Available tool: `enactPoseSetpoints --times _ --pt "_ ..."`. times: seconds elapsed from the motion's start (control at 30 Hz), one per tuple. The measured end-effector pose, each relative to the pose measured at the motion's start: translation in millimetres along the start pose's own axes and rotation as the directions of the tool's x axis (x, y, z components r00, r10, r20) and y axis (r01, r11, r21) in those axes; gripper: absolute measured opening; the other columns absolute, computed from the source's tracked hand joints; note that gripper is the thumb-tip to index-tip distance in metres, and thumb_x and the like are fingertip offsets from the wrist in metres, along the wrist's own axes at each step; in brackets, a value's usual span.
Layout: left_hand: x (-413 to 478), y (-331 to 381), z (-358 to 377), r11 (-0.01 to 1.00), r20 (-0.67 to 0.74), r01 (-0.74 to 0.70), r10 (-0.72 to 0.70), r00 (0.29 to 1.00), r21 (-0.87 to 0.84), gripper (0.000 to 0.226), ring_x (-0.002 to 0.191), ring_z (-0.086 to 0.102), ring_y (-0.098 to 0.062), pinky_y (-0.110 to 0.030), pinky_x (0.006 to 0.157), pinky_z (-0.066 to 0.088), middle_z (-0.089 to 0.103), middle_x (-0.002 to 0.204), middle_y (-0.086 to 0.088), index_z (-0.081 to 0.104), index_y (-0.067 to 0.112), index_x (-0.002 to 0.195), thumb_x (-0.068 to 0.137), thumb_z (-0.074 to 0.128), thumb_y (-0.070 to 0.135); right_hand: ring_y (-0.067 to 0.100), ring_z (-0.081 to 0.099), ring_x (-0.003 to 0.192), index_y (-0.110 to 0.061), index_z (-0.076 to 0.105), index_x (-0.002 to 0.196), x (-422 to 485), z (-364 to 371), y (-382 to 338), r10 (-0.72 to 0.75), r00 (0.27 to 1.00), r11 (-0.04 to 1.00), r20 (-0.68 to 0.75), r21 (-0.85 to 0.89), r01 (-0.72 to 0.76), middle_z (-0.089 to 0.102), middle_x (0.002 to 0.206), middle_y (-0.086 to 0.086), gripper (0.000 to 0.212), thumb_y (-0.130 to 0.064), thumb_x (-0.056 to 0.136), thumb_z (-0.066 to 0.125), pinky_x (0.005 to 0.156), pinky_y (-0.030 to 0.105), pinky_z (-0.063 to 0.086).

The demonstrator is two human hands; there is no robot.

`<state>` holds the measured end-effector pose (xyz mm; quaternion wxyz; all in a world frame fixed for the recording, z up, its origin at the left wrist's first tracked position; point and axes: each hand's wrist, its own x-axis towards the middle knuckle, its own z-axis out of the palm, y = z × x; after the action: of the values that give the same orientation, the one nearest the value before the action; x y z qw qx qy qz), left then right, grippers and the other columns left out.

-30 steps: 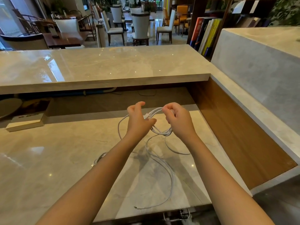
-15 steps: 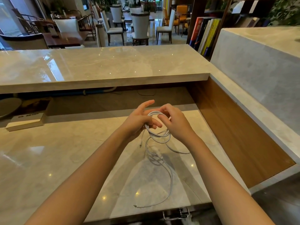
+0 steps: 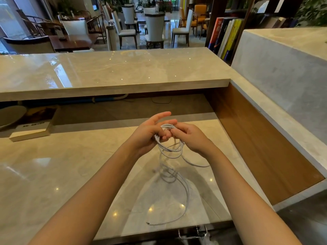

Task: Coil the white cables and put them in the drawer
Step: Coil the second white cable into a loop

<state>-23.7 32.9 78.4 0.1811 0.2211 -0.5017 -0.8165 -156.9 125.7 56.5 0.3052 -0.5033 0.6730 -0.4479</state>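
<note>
Cable (image 3: 184, 190): free end lay near the front edge of the table (image 3: 53, 174); from there it curved up off the marble in a blurred, loose spiral toward both hands. Several white loops were gathered above the table, between the hands. Left hand (image 3: 148, 137): partly open, index finger extended forward, remaining fingers curled through the loops with the thumb against them. Right hand (image 3: 190, 137): fingers closed, pinching the same loops at their top, touching the left fingertips. One strand trailed right under the right wrist. Beyond the hands: a book (image 3: 30, 131) at far left of the table, under a raised marble shelf (image 3: 109, 71).
</note>
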Motion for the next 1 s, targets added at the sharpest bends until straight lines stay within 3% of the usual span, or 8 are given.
enactPoseSetpoints --times 0.07,0.13,0.23,0.33,0.53,0.77,0.9,1.0 --pt "0.2 0.7 0.9 0.953 -0.09 0.013 0.015 0.996 0.303 0.055 0.079 0.064 -0.02 -0.024 0.062 0.052 0.054 0.124 -0.01 0.048 0.017 0.127 0.082 0.047 -0.016 0.016 0.062 0.075 -0.009 0.069 0.102 0.1 0.6 -0.5 0.011 0.995 1.0 -0.101 0.025 -0.009 0.068 0.083 0.009 0.022 -0.017 0.093 0.05 0.073 0.033 0.052" --pt "-0.3 -1.7 0.0 0.872 -0.15 0.039 0.04 0.988 0.488 0.04 0.083 0.062 -0.019 -0.025 0.064 0.053 0.058 0.114 -0.008 0.053 0.013 0.123 0.087 0.053 -0.005 0.014 0.061 0.066 -0.007 0.069 0.095 -1.3 -0.6 -2.5 0.031 0.989 0.992 -0.143 0.129 -0.013 0.065 0.073 0.006 0.019 -0.011 0.093 0.051 0.067 0.026 0.053" --pt "-1.0 -4.6 -2.5 0.825 -0.169 0.051 0.054 0.984 0.563 0.019 0.067 0.059 -0.012 -0.022 0.061 0.052 0.063 0.084 -0.006 0.06 0.007 0.109 0.092 0.051 0.006 0.01 0.063 0.061 -0.007 0.069 0.092 -6.1 -2.8 -4.9 0.058 0.995 0.97 -0.083 0.242 -0.037 0.067 0.071 0.005 0.019 -0.01 0.094 0.05 0.064 0.021 0.055" --pt "0.2 -2.0 -3.9 0.794 -0.172 0.066 0.05 0.984 0.605 0.015 0.062 0.054 -0.01 -0.02 0.059 0.05 0.062 0.078 -0.004 0.062 0.011 0.102 0.094 0.049 0.011 0.014 0.066 0.062 -0.004 0.065 0.102 -8.6 -4.7 -5.5 0.118 0.992 0.937 -0.033 0.334 -0.1 0.069 0.072 0.007 0.019 -0.011 0.094 0.05 0.065 0.024 0.057" --pt "-1.8 1.1 -11.5 0.949 0.017 0.179 -0.189 0.982 0.26 0.016 0.051 0.043 -0.006 -0.016 0.048 0.041 0.052 0.065 -0.001 0.061 0.004 0.096 0.094 0.046 0.008 0.021 0.069 0.066 -0.001 0.056 0.107 -13.2 -13.5 -7.8 0.141 0.987 0.898 0.079 0.41 -0.161 0.072 0.071 0.009 0.018 -0.012 0.093 0.051 0.067 0.026 0.057" --pt "-1.0 -3.9 -12.2 0.948 0.248 0.301 -0.268 0.931 -0.106 0.02 0.04 0.034 -0.005 -0.014 0.038 0.031 0.04 0.05 0.003 0.056 0.004 0.079 0.088 0.045 0.017 0.019 0.068 0.066 -0.001 0.057 0.102 -13.7 -11.6 -3.7 0.122 0.983 0.869 0.136 0.464 -0.172 0.071 0.071 0.006 0.019 -0.016 0.095 0.047 0.069 0.028 0.055" --pt "0.4 -10.3 -10.4 0.946 0.17 0.286 -0.259 0.951 -0.153 0.022 0.035 0.029 -0.003 -0.012 0.036 0.02 0.034 0.045 0.007 0.052 0.007 0.073 0.086 0.047 0.024 0.02 0.067 0.076 -0.006 0.057 0.104 -10.9 -10.9 -5.7 0.092 0.994 0.986 0.053 0.131 -0.098 0.07 0.085 0.007 0.017 -0.018 0.091 0.056 0.071 0.029 0.054" --pt "0.7 -11.5 -10.8 0.949 0.142 0.274 -0.253 0.957 -0.156 0.027 0.035 0.03 -0.003 -0.012 0.034 0.021 0.035 0.046 0.006 0.053 0.007 0.074 0.092 0.043 0.025 0.007 0.054 0.08 -0.021 0.052 0.098 -10.1 -7.4 -8.6 -0.092 0.994 0.963 -0.066 -0.26 0.071 0.053 0.1 -0.002 0.014 -0.02 0.088 0.062 0.066 0.014 0.046"
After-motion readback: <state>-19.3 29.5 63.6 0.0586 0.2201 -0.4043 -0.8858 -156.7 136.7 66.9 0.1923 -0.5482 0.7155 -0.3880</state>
